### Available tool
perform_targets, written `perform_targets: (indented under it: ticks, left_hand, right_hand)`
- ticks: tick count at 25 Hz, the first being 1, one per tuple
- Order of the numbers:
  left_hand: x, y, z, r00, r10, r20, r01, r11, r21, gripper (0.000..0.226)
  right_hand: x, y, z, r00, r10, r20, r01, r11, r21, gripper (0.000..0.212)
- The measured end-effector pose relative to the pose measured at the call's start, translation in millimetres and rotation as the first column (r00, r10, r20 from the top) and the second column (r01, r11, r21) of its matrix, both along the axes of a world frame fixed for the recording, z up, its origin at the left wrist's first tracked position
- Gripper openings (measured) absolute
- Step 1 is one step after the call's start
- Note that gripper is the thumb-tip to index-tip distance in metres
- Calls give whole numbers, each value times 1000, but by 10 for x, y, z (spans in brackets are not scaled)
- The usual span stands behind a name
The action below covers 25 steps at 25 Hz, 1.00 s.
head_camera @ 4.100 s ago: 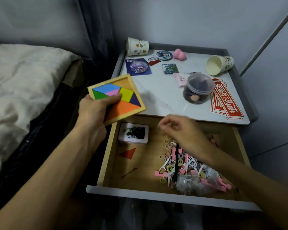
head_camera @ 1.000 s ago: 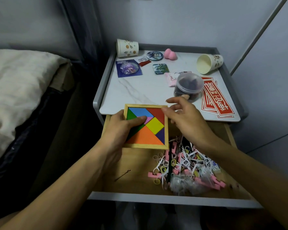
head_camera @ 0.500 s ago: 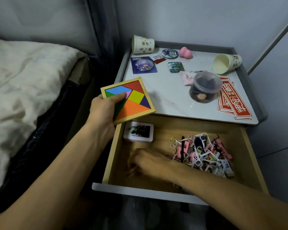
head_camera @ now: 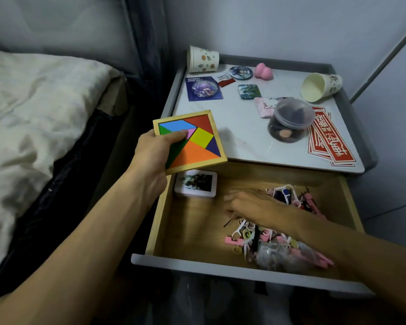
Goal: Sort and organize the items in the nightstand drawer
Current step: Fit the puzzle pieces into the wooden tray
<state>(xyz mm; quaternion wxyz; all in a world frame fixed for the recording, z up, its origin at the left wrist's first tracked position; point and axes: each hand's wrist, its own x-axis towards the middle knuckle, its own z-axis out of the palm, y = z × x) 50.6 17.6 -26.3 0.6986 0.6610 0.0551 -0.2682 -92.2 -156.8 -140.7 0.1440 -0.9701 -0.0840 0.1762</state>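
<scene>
Tangram puzzle (head_camera: 195, 154) in its square wooden frame sits tilted in the left hand (head_camera: 152, 156), raised over the back left corner of the open drawer (head_camera: 209, 263) and overlapping the front edge of the nightstand top (head_camera: 239, 132). The thumb lies across the coloured pieces and the other fingers curl beneath the frame, so the grip is firm.

The right hand (head_camera: 251, 205) is low inside the drawer, palm down near the middle of the wooden floor. It is blurred, and I cannot tell whether the fingers are spread or closed on anything. Its forearm crosses a tangle of small pink, white and black plastic pieces (head_camera: 251, 235) heaped on the drawer's right side. A white picture box (head_camera: 195, 185) lies flat in the back left corner, just below the puzzle.

On the marble-patterned top, two paper cups lie on their sides, one at the back left (head_camera: 203, 59) and one at the right (head_camera: 319, 86). A clear lidded tub (head_camera: 290, 120) stands beside red stickers (head_camera: 331, 141). A bed (head_camera: 33, 102) lies to the left.
</scene>
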Motion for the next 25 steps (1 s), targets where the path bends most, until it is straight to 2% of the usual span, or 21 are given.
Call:
perform_targets:
  ticks: [1,3,4,5,6,7,8,9,10,11,12,14,16,17,18,19,21,22,25]
  left_hand:
    - [-22,-10,-2,1000,-19,4,19,1000,15,33]
    - [-72,-31,-2,998,-57,5,57,998,33,33]
    - [-97,-39,-1,997,-72,1,72,997,25,32]
    - [-117,-48,1,996,-87,-4,87,996,15,30]
    - [-138,-56,10,995,-100,-8,100,995,12,28]
    - [-152,-60,18,993,-113,-12,113,993,17,27]
    - [-162,-57,25,991,-132,-13,132,991,28,28]
    - [-165,-51,21,987,-162,-12,162,986,37,28]
    - [-181,-50,17,979,-204,-10,204,978,47,27]
    - [-204,-48,10,968,-253,-8,253,966,59,26]
    - [-232,-49,3,954,-301,-6,300,951,77,25]
    - [-255,-64,-15,922,-386,24,378,911,163,25]
    - [-200,-68,-53,876,-468,119,406,847,343,32]
    - [-141,-57,-86,830,-524,191,379,782,496,37]
    - [-81,-28,-114,759,-597,259,296,670,681,41]
    - [-24,17,-148,675,-669,313,131,526,840,45]
    - [23,104,-184,545,-772,328,-177,276,945,42]
    - [22,130,-199,526,-801,286,-230,189,955,35]
    - [-32,107,-289,513,-855,70,-145,-6,989,21]
  right_hand:
    - [-6,-73,41,999,13,-44,-17,995,-95,17]
    - [-35,-175,137,1000,-15,-26,10,985,-170,10]
    - [-43,-182,207,997,-77,20,79,991,-108,8]
    - [-70,-139,263,973,-222,67,218,974,53,11]
    - [-79,-77,323,901,-431,49,398,866,302,14]
    - [-94,-7,392,796,-603,-55,523,640,562,17]
    - [-96,58,483,703,-674,-227,581,360,730,21]
    - [-91,101,565,640,-671,-375,590,117,799,26]
    - [-84,129,629,611,-640,-467,585,-32,810,32]
    - [-73,149,669,607,-617,-502,585,-81,807,34]
    - [-65,182,691,615,-613,-496,589,-61,806,33]
    - [-48,253,688,630,-636,-446,605,41,795,25]
    - [-67,268,671,629,-640,-441,618,69,783,20]
    - [-89,252,655,630,-633,-451,629,74,774,20]
    - [-110,229,638,627,-621,-470,650,86,755,20]
    - [-129,215,621,621,-606,-497,684,109,721,21]
    - [-171,242,535,597,-581,-554,758,181,627,21]
    - [-185,292,466,579,-564,-589,790,210,576,20]
    - [-136,488,232,508,-541,-670,858,253,446,18]
